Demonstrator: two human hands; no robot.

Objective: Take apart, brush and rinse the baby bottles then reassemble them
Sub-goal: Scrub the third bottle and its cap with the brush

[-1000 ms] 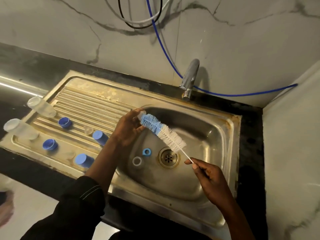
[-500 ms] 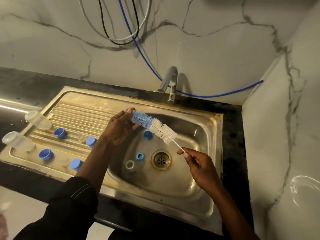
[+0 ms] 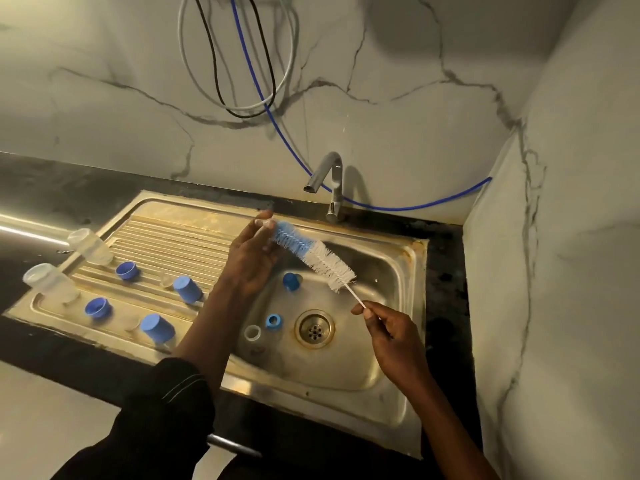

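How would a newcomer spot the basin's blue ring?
Find the sink and its drain. Just left of it lies the blue ring, open through its centre. Its left neighbour is a clear ring; the blue cap farther back shows no hole.

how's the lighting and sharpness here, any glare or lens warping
Head view: dim, yellowish light; a glare streak on the counter at far left; the tap throws a soft shadow on the wall; wide-angle bending toward the edges; the brush is sharp, the sleeve softer.

1 head-worn view, close, angled down onto sink [image 3: 381, 236]
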